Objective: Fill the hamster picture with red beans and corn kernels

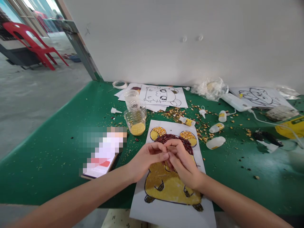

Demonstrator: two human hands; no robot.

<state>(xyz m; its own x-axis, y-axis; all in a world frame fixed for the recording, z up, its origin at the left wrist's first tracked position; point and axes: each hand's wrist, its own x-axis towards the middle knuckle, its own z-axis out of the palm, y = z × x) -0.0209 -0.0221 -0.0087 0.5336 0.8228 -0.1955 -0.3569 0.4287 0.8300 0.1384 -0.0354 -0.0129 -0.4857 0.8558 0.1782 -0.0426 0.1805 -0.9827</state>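
Over a white sheet [140, 205], my left hand [147, 158] and my right hand [185, 167] meet, their fingertips pinched together. Anything between the fingers is too small or hidden to make out. The sheet carries an animal picture [172, 186] covered with fine yellow grains; its ears are filled with corn kernels [187, 135] and yellow grains. Dark red beans [171, 137] form a band across the head, partly behind my hands. Left of the sheet stands a clear plastic cup [136, 123] with yellow grains at its bottom.
A phone [102, 155] lies at the left. Small glue bottles [215, 143] and scattered kernels [175, 112] lie to the right. Farther back are drawn sheets [163, 95], a tape roll [120, 84], a plastic bag [210, 88] and a white power bank [236, 102] with a cable.
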